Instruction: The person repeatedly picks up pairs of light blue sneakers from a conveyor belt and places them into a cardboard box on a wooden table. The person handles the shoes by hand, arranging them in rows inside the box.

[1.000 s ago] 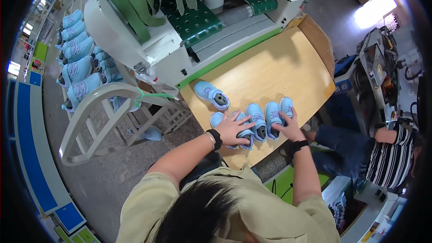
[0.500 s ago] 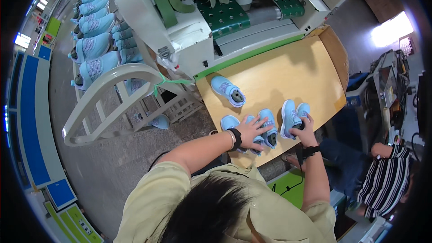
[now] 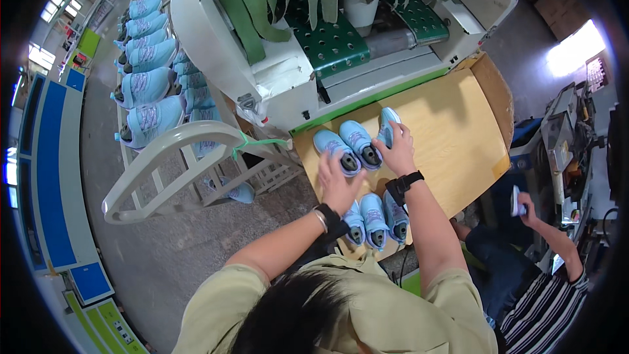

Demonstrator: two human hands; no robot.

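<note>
On the wooden table [image 3: 452, 131] light blue sneakers stand in two groups. In the far row are a left sneaker [image 3: 325, 141], a middle sneaker [image 3: 354, 136] and a right sneaker [image 3: 386, 118]. My right hand [image 3: 397, 151] has its thumb and fingers around the heel end of the right one. My left hand [image 3: 339, 187] is open, fingers apart around the heel of the left one; whether it touches is unclear. Closer to me, a row of three sneakers [image 3: 373, 213] lies between my forearms. Dark grey inserts show in several shoe openings.
Beyond the table stands a white machine [image 3: 282, 78] with a green perforated belt [image 3: 334, 46] and hanging green strips. A rack [image 3: 144, 183] holding several blue sneakers is at left. At lower right a person in a striped shirt [image 3: 547, 305] holds up a small pale object [image 3: 516, 202].
Two sneakers from the table's right side now stand beside the single far one. Both hands have moved farther away, the right one also leftward. The other person's arm has reached out.
</note>
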